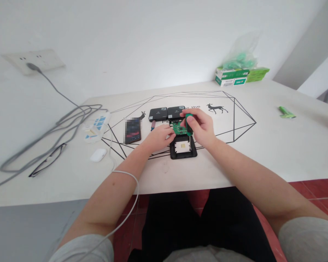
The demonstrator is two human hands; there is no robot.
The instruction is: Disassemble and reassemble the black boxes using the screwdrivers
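the right hand [200, 125] is closed around a green screwdriver [189, 124], its fingers curled about the handle and its shaft pointing toward six o'clock. the left hand [161, 137] is partly closed, fingers bent, with its fingertips at the nine o'clock edge of a green circuit board [179, 128]; whether it pinches the board or only steadies it, i cannot tell. the board sits between the two hands on the white counter [158, 182].

taking the board as the middle of the dial, a black square housing [183, 155] lies just beside it at six o'clock, with a pale plate [182, 146] inside. a black box [176, 111] is near at twelve, and a second black box [157, 114] sits next to that one, at ten. a phone [132, 131] lies at nine, with a white power strip [97, 127] farther out the same way. at eight are a small white case [98, 155] and, beyond it, a pair of glasses [47, 160]. well apart, toward two, green and white boxes [232, 77] carry a clear plastic bag [242, 54]; a small green object [287, 112] lies at three.
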